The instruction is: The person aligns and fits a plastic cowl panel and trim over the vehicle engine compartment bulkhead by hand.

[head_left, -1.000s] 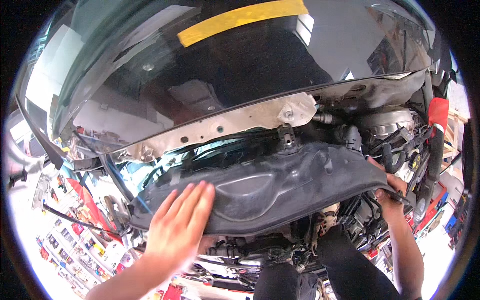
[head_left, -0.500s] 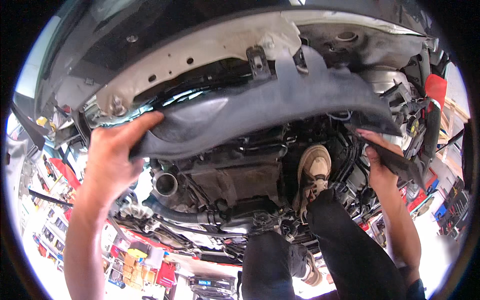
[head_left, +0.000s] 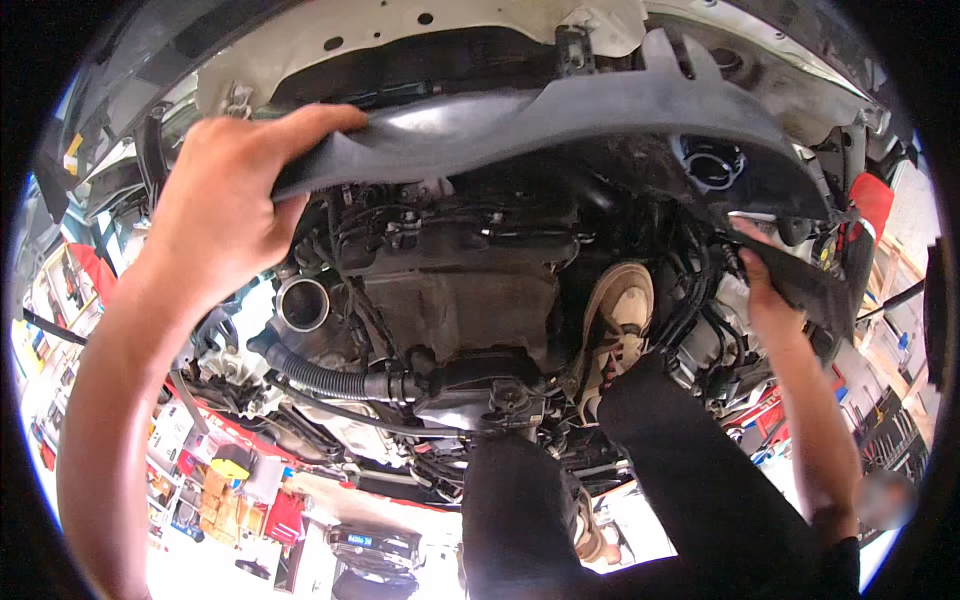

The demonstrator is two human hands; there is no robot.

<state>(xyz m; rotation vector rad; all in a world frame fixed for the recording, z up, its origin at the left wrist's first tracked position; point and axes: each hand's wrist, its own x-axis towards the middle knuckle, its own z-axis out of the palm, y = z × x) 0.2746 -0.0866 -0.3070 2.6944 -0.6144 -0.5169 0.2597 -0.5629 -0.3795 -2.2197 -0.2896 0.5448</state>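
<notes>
A long, curved black plastic panel spans the engine bay, raised above the engine parts. Two upright tabs stand on its far edge, and a round opening shows near its right end. My left hand is closed round the left end, with the forefinger laid along the top. At the right end, my right hand pinches a downturned dark flap between thumb and fingers. Below the panel lies a dark engine cover. Part of the panel's underside is hidden.
My shoe rests among the engine parts, with my dark-trousered legs at lower right. A ribbed hose and an open round pipe sit left. Pale bodywork with holes crosses the far side. Workshop shelves stand beyond the car.
The panel has shifted toward the far side and turned, showing the round opening near its right end. My left hand has moved farther away with it. Both hands keep their hold.
</notes>
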